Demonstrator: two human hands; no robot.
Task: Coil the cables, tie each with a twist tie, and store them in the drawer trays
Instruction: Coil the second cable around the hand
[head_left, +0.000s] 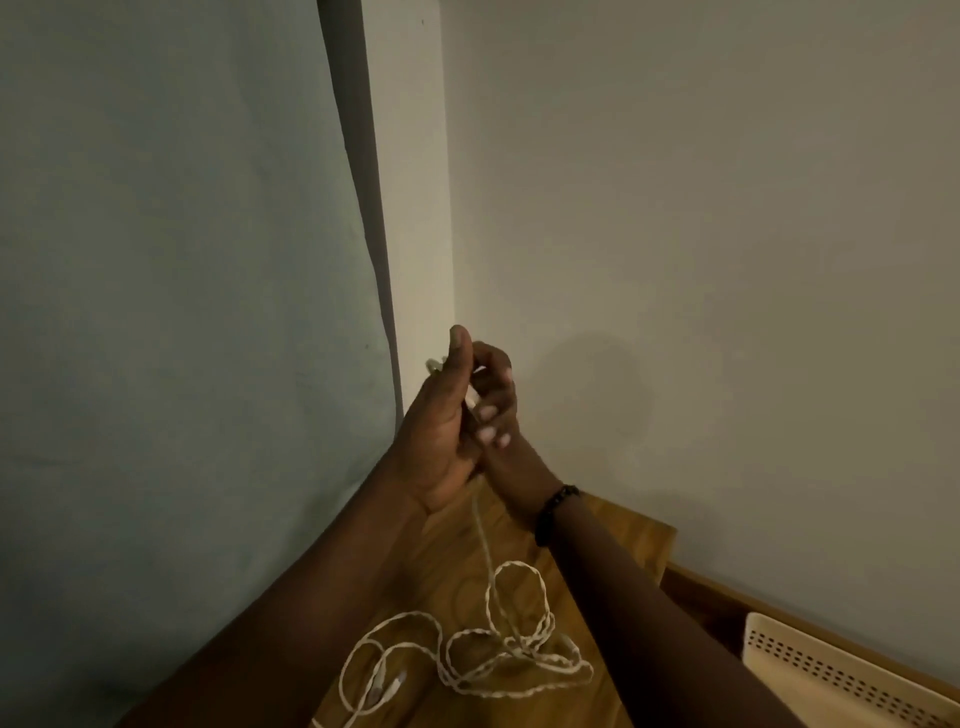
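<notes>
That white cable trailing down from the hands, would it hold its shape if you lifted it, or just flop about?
Probably floppy: the white cable hangs limp below the hands and sprawls in loose, uneven loops on the wooden top. It looks thin, so likely light. Its twisted surface may catch on itself, and the overlapping loops could tangle when lifted.

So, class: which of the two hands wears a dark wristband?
The right hand, behind the left hand: a dark wristband circles its wrist, while the left wrist is bare.
</notes>
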